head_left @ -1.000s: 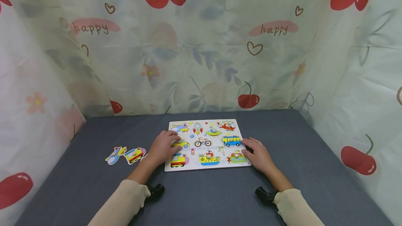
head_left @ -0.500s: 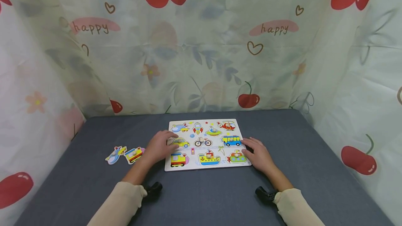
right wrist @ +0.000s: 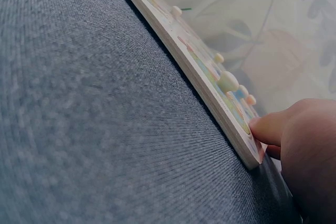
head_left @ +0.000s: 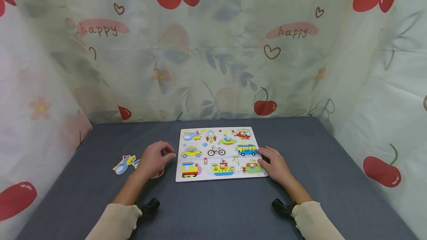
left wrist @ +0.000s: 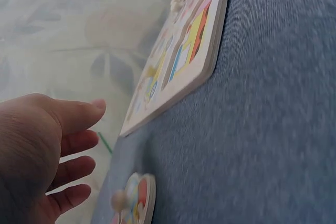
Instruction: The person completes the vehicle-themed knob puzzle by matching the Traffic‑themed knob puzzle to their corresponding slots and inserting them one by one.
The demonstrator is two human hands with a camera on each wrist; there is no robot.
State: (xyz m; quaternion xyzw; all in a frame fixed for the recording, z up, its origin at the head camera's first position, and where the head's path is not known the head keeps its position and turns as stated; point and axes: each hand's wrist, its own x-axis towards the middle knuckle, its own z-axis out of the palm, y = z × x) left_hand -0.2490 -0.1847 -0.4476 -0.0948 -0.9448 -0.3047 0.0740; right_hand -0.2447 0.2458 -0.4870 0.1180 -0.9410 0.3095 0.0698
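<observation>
A pale wooden knob puzzle board (head_left: pixel 205 174) with printed vehicles lies flat on the table. My left hand (head_left: pixel 154 161) is just left of the board, above the loose pieces, its fingers loosely bent with nothing between them. Under it, a partly covered red-edged puzzle piece (head_left: pixel 160 174) shows; the left wrist view shows a piece with a knob (left wrist: pixel 139 198) below the fingers. An airplane piece (head_left: pixel 122 165) lies farther left, beside a mostly hidden piece (head_left: pixel 136 163). My right hand (head_left: pixel 276 165) rests at the board's right edge, thumb touching its near corner.
A dark grey cloth covers the table (head_left: pixel 220 210). Behind and at both sides hangs a curtain (head_left: pixel 213 66) printed with cherries. Knobbed pieces such as a bus (head_left: pixel 246 150) and a boat (head_left: pixel 222 168) sit in the board.
My left hand has drawn back leftward from the board's left side to over the loose pieces, uncovering the car picture. My right hand stays at the right edge.
</observation>
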